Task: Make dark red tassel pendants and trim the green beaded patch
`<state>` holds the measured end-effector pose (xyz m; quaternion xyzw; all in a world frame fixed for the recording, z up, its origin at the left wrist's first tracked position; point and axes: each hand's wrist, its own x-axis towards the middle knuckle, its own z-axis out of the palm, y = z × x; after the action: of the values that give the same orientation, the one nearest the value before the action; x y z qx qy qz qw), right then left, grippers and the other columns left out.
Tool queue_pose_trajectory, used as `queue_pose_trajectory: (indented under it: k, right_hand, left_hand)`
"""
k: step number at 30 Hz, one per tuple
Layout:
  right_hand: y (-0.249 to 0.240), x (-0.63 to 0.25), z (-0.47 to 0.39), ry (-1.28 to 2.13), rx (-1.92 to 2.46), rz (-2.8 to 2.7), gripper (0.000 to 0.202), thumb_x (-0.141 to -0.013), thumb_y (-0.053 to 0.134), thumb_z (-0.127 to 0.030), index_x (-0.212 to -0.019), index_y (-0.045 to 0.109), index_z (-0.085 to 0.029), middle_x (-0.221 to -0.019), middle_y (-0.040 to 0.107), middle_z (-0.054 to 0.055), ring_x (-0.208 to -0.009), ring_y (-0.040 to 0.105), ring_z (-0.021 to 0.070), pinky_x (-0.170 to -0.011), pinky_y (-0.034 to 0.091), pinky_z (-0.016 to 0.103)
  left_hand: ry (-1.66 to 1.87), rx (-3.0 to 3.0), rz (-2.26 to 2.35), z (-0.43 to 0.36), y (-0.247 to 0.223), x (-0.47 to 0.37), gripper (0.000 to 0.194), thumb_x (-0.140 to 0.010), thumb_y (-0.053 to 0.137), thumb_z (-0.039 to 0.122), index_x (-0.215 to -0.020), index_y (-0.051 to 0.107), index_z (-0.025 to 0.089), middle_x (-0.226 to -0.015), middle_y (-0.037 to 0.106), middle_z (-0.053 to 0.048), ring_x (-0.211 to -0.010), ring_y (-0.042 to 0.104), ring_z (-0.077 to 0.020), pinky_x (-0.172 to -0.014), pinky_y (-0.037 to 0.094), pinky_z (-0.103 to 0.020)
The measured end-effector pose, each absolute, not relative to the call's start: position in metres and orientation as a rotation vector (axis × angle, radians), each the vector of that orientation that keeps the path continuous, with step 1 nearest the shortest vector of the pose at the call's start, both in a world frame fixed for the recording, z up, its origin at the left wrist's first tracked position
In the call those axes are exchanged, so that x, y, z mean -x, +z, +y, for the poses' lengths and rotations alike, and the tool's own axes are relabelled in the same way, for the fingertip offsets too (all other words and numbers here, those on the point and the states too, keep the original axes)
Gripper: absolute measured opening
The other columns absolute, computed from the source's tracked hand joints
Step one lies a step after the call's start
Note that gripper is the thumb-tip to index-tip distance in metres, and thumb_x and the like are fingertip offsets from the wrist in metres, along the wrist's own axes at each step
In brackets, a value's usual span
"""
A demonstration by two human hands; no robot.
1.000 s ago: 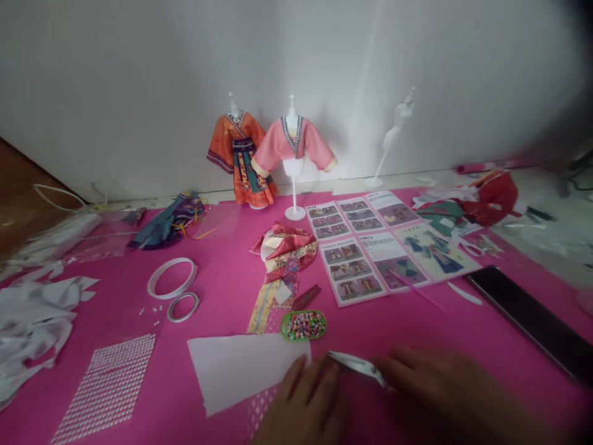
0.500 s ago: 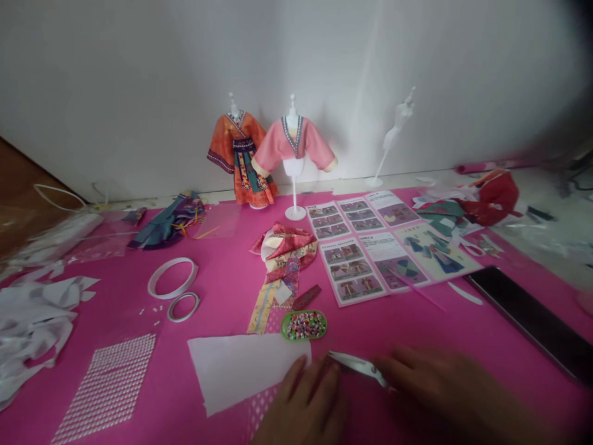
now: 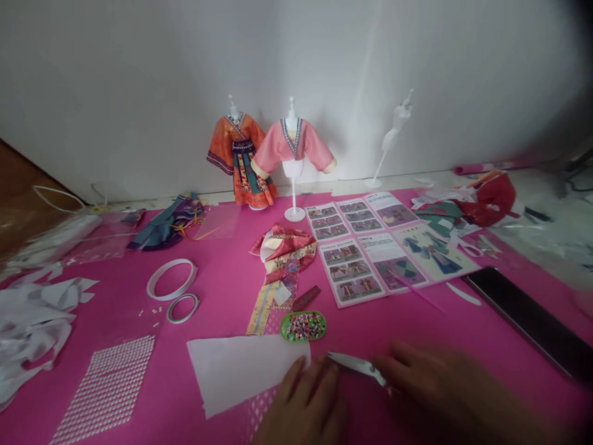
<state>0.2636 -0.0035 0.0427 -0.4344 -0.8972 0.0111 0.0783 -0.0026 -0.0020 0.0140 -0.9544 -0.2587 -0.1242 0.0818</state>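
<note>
Steel scissors (image 3: 356, 364) gripped by the handles in the right hand (image 3: 445, 389), fingers curled about them, blades low over the pink mat (image 3: 222, 272) and aimed leftward at the edge of a white paper sheet (image 3: 241, 368); whether the blades stood parted, impossible to tell through the blur. Left hand (image 3: 306, 402) laid flat and unclenched, grasping nothing, fingertips pressed on the sheet's right corner, seemingly to pin it against sliding. Peeked out from under that corner: a patterned pink piece (image 3: 259, 405).

Just beyond the sheet, set a green bead tray (image 3: 303, 326), near enough for a short reach. Behind it, trailed a folded red doll garment (image 3: 285, 253) with loose strips. To its right, spread open an instruction leaflet (image 3: 375, 253), turned toward the person, probably for easy reading. Farther right, lay a dark flat slab (image 3: 528, 321).

Leftward, parked well apart from the hands: two tape rolls (image 3: 172, 278), a rhinestone sheet (image 3: 106, 386), and white scraps (image 3: 32, 315). Against the wall, stood an orange-dressed mannequin (image 3: 238, 157), a pink-topped mannequin (image 3: 294, 145), and a bare mannequin (image 3: 393, 136).
</note>
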Motion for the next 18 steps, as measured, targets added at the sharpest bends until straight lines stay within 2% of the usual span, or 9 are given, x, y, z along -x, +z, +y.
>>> queue_pose_trajectory:
  k: [5, 11, 14, 18]
  right_hand:
    - [0.033, -0.264, -0.005, 0.023, 1.369, -2.679, 0.031, -0.077, 0.054, -0.008, -0.099, 0.058, -0.029, -0.076, 0.066, -0.004, -0.055, 0.062, 0.0192, -0.051, 0.03, 0.034]
    - [0.059, -0.26, 0.003, 0.04, 1.32, -2.704, 0.032, -0.074, 0.056, -0.003, -0.093, 0.06, -0.028, -0.075, 0.069, -0.004, -0.054, 0.065, 0.0165, -0.046, 0.031, 0.031]
    - [0.063, -0.262, 0.002, 0.075, 1.317, -2.693, 0.033, -0.069, 0.057, -0.002, -0.089, 0.061, -0.028, -0.072, 0.069, -0.005, -0.051, 0.065, 0.0162, -0.043, 0.031, 0.03]
    - [0.057, -0.27, 0.0, 0.116, 1.345, -2.659, 0.035, -0.071, 0.057, -0.005, -0.093, 0.063, -0.031, -0.072, 0.068, -0.005, -0.049, 0.065, 0.0174, -0.042, 0.035, 0.03]
  left_hand:
    - [-0.549, 2.781, -0.775, 0.0, 0.01, 0.0, 0.018, -0.104, 0.048, 0.028, -0.109, 0.064, 0.024, -0.118, 0.072, -0.002, -0.11, 0.066, -0.0212, -0.095, 0.053, -0.038]
    - [-0.718, 2.706, -0.806, 0.002, 0.0, -0.003, 0.025, -0.105, 0.042, 0.028, -0.101, 0.066, 0.026, -0.112, 0.072, 0.001, -0.105, 0.065, -0.0205, -0.094, 0.05, -0.037]
    - [-0.638, 2.747, -0.796, 0.002, 0.002, 0.002, 0.017, -0.103, 0.049, 0.029, -0.107, 0.066, 0.027, -0.116, 0.071, 0.002, -0.109, 0.063, -0.0186, -0.097, 0.049, -0.034]
    - [-0.519, 2.778, -0.799, -0.002, -0.002, 0.006, 0.016, -0.101, 0.055, 0.031, -0.114, 0.064, 0.028, -0.123, 0.068, 0.002, -0.116, 0.061, -0.0183, -0.102, 0.047, -0.035]
